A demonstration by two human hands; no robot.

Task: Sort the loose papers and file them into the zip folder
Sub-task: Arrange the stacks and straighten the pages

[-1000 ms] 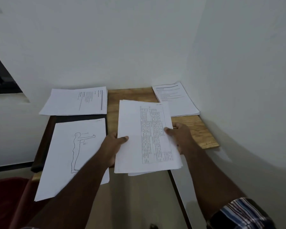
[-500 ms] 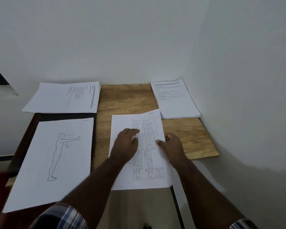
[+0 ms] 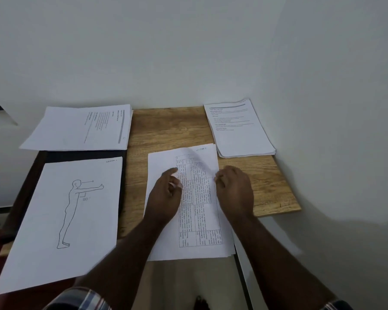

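A: Hands? The left hand [image 3: 165,198] rests on the table-printed stack [image 3: 189,231], fingers loosely curled, gripping nothing. The right hand [image 3: 234,193] pinches a lifted, blurred top sheet [image 3: 202,162] at its right edge.

B: Surroundings? The stack overhangs the wooden table [image 3: 166,128]. Figure-drawing sheet [image 3: 61,220] left; text piles far left [image 3: 81,128] and far right [image 3: 238,128].

A stack of sheets with a printed table [image 3: 199,211] lies at the middle of the wooden table [image 3: 168,128], its near end overhanging the table's front edge. To its left lies the sheet with an outline drawing of a standing figure [image 3: 61,218], and behind that a stack of text pages turned sideways [image 3: 81,128]. Another stack of text pages [image 3: 238,128] sits at the far right corner against the wall [image 3: 323,86], and both hands rest on the middle stack, the left hand [image 3: 164,198] left of the right hand [image 3: 233,193].
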